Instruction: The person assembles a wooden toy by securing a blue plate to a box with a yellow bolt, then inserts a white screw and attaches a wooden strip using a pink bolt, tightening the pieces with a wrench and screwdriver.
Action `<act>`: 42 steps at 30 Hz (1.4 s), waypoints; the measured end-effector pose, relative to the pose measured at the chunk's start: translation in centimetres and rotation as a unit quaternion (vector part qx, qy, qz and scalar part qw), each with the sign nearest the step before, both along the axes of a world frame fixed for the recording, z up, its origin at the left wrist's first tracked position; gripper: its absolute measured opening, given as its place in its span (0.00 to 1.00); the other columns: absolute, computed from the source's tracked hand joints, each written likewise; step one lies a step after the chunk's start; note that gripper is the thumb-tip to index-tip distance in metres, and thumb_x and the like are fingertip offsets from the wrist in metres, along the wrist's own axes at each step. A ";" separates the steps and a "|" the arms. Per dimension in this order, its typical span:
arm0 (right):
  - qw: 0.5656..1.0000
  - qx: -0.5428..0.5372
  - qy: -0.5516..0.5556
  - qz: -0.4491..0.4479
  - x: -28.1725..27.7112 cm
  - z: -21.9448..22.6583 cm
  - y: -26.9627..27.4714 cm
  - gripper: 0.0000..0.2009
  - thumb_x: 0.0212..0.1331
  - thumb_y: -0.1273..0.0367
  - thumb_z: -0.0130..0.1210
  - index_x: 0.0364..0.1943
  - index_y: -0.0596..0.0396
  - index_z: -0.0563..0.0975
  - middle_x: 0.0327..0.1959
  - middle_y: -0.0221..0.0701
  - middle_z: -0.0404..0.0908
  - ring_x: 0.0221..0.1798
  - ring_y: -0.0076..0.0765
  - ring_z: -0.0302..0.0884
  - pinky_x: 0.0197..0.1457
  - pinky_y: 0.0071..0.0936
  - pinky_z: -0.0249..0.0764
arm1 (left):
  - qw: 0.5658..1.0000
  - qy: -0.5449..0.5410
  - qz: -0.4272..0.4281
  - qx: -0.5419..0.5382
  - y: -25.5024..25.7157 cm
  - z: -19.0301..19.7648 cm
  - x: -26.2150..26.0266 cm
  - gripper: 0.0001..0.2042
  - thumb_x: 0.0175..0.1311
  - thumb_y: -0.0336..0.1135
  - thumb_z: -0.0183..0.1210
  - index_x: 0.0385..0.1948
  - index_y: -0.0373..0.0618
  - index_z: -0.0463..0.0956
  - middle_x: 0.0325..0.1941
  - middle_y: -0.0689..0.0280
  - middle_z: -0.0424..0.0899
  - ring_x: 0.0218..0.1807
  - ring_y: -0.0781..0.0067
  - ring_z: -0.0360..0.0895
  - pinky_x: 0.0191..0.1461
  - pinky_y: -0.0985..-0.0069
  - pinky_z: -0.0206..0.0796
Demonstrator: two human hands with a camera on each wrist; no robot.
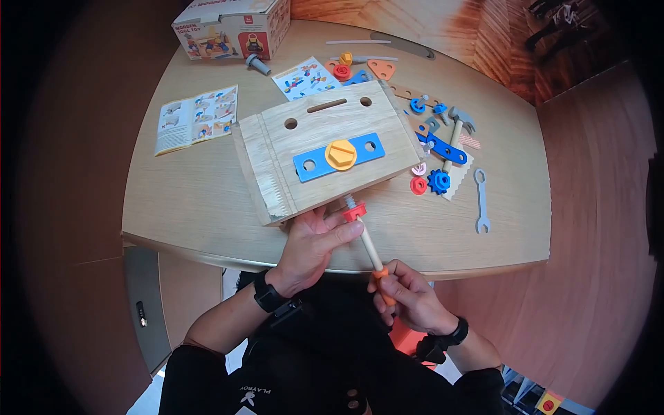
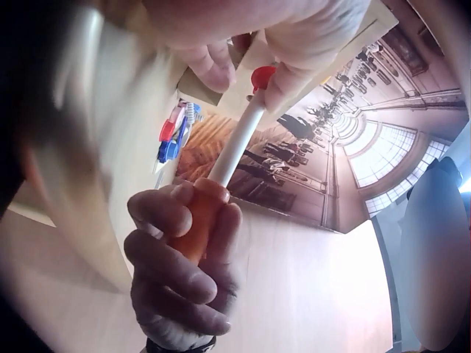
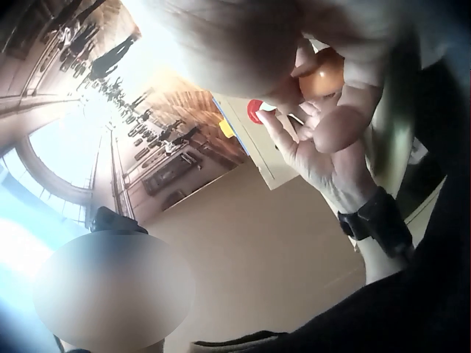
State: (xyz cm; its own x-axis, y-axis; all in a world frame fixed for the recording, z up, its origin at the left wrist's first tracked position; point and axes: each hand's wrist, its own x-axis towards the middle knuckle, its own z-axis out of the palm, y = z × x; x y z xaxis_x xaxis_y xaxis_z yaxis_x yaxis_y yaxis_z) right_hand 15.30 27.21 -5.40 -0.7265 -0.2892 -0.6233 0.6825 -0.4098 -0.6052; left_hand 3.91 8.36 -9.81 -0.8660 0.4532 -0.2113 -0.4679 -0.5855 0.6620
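Note:
A wooden box (image 1: 270,169) is tilted above the table's front, a blue strip (image 1: 379,143) and yellow bolt head (image 1: 341,155) on its face. From its lower edge a grey threaded bolt end (image 1: 351,201) sticks out, with a red nut (image 1: 354,211) around it. My left hand (image 1: 308,249) is beneath that edge, its thumb and fingers pinching the nut, fingers partly hidden. The screwdriver's pale shaft (image 1: 371,247) meets the nut. My right hand (image 1: 413,297) grips its orange handle (image 1: 384,285); in the left wrist view, fingers curl round the handle (image 2: 195,224).
Right of the box lie a hammer (image 1: 454,135), blue gear (image 1: 439,181), red nut (image 1: 418,185) and grey wrench (image 1: 482,200). An open leaflet (image 1: 196,119) lies left. A grey bolt (image 1: 258,64) is near the carton (image 1: 235,34) at the back. The table edge (image 1: 200,257) is in front.

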 end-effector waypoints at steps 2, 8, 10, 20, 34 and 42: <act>1.000 0.002 0.000 0.004 -0.3 0.1 0.5 0.11 0.78 0.63 0.51 0.56 0.52 0.70 0.42 0.30 0.74 0.30 0.20 0.68 0.26 0.17 0.65 | 1.000 -0.019 0.004 0.016 0.1 -0.5 0.0 0.39 0.63 0.17 0.65 0.75 0.48 0.56 0.74 0.63 0.62 0.69 0.62 0.74 0.69 0.66 0.69; 0.997 0.062 0.052 0.003 0.0 0.1 -0.1 0.12 0.80 0.60 0.48 0.53 0.53 0.71 0.35 0.24 0.73 0.26 0.13 0.58 0.25 0.14 0.55 | 1.000 -0.003 0.002 0.024 0.1 -1.4 -0.4 0.37 0.62 0.16 0.66 0.73 0.47 0.61 0.72 0.63 0.66 0.68 0.63 0.74 0.70 0.66 0.69; 0.992 0.101 0.077 -0.012 0.0 0.1 -0.3 0.13 0.81 0.59 0.46 0.54 0.53 0.71 0.34 0.24 0.73 0.25 0.12 0.57 0.25 0.14 0.53 | 1.000 -0.002 0.009 0.026 0.2 -1.3 -0.3 0.36 0.62 0.16 0.66 0.73 0.47 0.62 0.72 0.63 0.67 0.68 0.62 0.74 0.71 0.65 0.69; 0.968 0.197 0.107 0.115 -1.0 0.6 1.4 0.14 0.82 0.59 0.43 0.58 0.52 0.72 0.33 0.24 0.77 0.26 0.15 0.65 0.28 0.17 0.62 | 0.996 0.019 0.028 0.077 0.2 -1.7 -0.4 0.35 0.62 0.16 0.62 0.72 0.44 0.62 0.70 0.60 0.70 0.67 0.59 0.75 0.73 0.60 0.66; 0.682 0.664 0.306 -0.017 -9.5 0.8 6.2 0.15 0.61 0.66 0.68 0.47 0.58 0.80 0.42 0.45 0.83 0.43 0.55 0.82 0.47 0.41 0.77 | 0.997 -0.006 0.050 0.053 0.2 -2.0 0.1 0.15 0.70 0.27 0.57 0.57 0.39 0.76 0.54 0.59 0.84 0.62 0.58 0.79 0.70 0.61 0.67; 0.686 0.664 0.296 0.025 -10.2 -2.4 6.9 0.17 0.56 0.69 0.71 0.49 0.58 0.81 0.43 0.43 0.83 0.44 0.54 0.82 0.49 0.40 0.78 | 0.996 -0.013 0.019 0.084 -0.4 -2.0 0.2 0.18 0.72 0.26 0.54 0.62 0.36 0.72 0.59 0.56 0.81 0.66 0.54 0.75 0.76 0.55 0.61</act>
State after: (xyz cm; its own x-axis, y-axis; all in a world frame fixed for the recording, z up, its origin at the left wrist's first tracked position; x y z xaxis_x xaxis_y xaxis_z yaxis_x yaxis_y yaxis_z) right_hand 5.12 34.16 -7.75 -0.9760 0.2142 0.0396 0.1482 0.7861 -0.6000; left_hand 4.07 7.94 -11.85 -0.8788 0.4506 -0.1572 -0.4584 -0.7052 0.5409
